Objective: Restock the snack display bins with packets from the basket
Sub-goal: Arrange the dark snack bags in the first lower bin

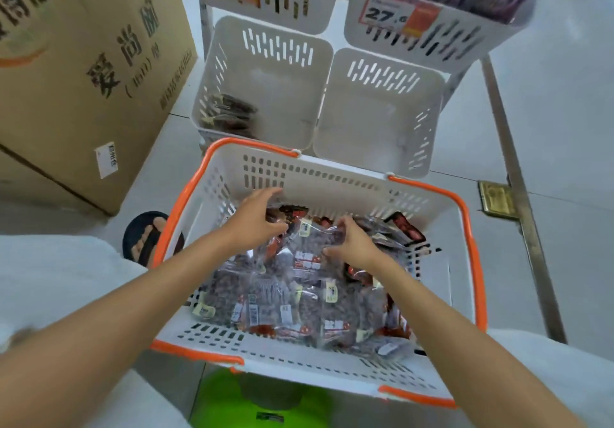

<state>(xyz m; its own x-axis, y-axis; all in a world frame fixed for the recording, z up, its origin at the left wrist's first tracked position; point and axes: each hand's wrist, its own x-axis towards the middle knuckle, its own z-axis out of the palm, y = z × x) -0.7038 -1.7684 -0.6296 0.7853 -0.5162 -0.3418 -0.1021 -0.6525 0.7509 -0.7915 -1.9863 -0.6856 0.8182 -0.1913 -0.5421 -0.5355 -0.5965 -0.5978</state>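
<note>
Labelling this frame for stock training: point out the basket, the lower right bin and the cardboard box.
basket [332, 175], head view, white far wall.
lower right bin [375, 118], head view, bare bottom.
cardboard box [83, 79], head view, printed side.

Floor [564, 112] is pale grey tile, kinda glossy, with thin dark seams [481, 180] running across it. Big brown cardboard box [83, 62] sits on the floor at the left, black Chinese print on its side, an orange logo up on its corner, and a small white label [107, 159] stuck low down. Over at the right a dull metal strip [518, 178] runs along the floor, with a brass plate [497, 200] right next to it. Something bright green and plastic [219, 404] pokes out at the bottom. Light is flat and cool, no hard shadows.
</note>
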